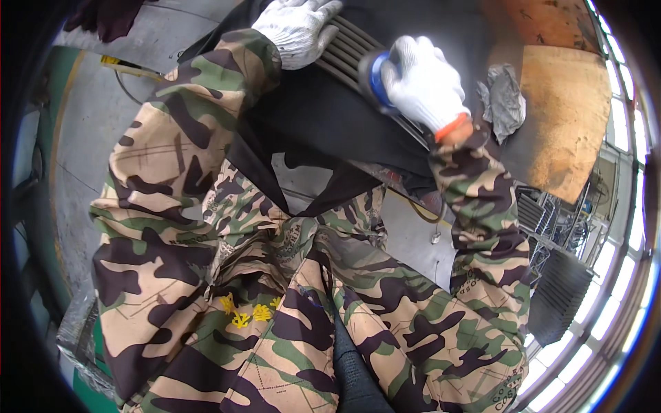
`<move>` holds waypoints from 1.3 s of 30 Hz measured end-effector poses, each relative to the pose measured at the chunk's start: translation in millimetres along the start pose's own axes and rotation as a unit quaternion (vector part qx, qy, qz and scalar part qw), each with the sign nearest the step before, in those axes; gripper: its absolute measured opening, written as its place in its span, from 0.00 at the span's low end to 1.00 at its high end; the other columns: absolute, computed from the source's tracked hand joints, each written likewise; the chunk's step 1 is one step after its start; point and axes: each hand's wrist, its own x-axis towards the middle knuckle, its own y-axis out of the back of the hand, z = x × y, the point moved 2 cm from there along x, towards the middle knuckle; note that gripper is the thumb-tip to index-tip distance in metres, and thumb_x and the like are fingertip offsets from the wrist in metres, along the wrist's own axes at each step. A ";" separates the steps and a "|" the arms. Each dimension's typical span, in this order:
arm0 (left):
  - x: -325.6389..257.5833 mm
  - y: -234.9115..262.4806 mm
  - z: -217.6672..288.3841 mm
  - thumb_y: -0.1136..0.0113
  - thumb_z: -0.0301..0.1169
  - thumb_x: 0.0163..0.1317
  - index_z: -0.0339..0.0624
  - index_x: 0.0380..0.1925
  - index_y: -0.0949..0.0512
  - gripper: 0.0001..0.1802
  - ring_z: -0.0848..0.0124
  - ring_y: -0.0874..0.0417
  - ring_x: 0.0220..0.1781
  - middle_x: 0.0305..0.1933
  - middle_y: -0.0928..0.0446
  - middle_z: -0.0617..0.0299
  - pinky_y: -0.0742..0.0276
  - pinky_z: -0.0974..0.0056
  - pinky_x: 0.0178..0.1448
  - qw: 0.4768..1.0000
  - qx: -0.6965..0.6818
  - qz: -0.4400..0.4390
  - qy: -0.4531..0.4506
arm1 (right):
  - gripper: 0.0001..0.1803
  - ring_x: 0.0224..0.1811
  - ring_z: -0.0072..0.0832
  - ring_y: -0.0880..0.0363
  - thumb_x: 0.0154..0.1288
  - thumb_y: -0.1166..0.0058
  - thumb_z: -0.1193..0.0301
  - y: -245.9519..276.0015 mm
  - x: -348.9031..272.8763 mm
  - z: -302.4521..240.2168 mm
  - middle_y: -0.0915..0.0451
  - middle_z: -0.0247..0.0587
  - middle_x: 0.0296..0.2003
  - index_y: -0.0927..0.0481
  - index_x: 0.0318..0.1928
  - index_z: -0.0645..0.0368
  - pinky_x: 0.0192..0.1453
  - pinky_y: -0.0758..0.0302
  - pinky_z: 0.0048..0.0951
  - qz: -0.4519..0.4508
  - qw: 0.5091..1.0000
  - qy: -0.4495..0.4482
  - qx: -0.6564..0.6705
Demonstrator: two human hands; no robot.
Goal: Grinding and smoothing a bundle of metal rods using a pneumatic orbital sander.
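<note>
A long grey slatted panel (350, 47) with parallel ribs lies slanting across black cloth (303, 103) in front of me. My left hand (297, 33), in a white knit glove, grips the panel's upper left end, thumb on the near side and fingers over the far side. My right hand (428, 81), in a white glove with an orange cuff, is closed around a round blue-and-grey sander (377, 77). The sander rests against the ribs and its edge is smeared by motion. Its underside is hidden.
A crumpled grey cloth or sheet (506, 103) lies right of my right wrist, on a brown stained board (564, 117). Dark ribbed parts (559, 296) stand at the far right. A yellow-handled brush (127, 65) lies at the left.
</note>
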 end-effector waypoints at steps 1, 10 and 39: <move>0.5 0.9 -0.9 0.40 0.40 0.69 0.35 0.65 0.24 0.28 0.42 0.30 0.76 0.71 0.26 0.42 0.38 0.42 0.80 0.999 -0.027 -0.014 -0.028 | 0.18 0.51 0.54 0.17 0.69 0.43 0.57 2.5 -2.6 -3.6 0.18 0.54 0.48 0.20 0.53 0.53 0.57 0.20 0.51 0.005 1.000 0.006 0.001; 8.6 2.3 0.2 0.40 0.37 0.67 0.36 0.64 0.23 0.27 0.40 0.31 0.75 0.69 0.26 0.40 0.42 0.40 0.81 0.999 -0.006 0.014 -0.033 | 0.18 0.52 0.54 0.17 0.70 0.45 0.57 3.2 18.3 -10.5 0.17 0.54 0.48 0.19 0.52 0.53 0.56 0.20 0.52 0.024 1.000 0.012 0.004; 33.6 -22.0 2.3 0.41 0.51 0.71 0.42 0.62 0.20 0.29 0.42 0.26 0.70 0.68 0.23 0.46 0.31 0.38 0.70 0.977 0.207 0.009 -0.051 | 0.11 0.40 0.51 0.18 0.65 0.42 0.62 3.2 -38.0 69.0 0.21 0.51 0.36 0.21 0.40 0.57 0.43 0.19 0.51 0.099 0.995 -0.023 0.021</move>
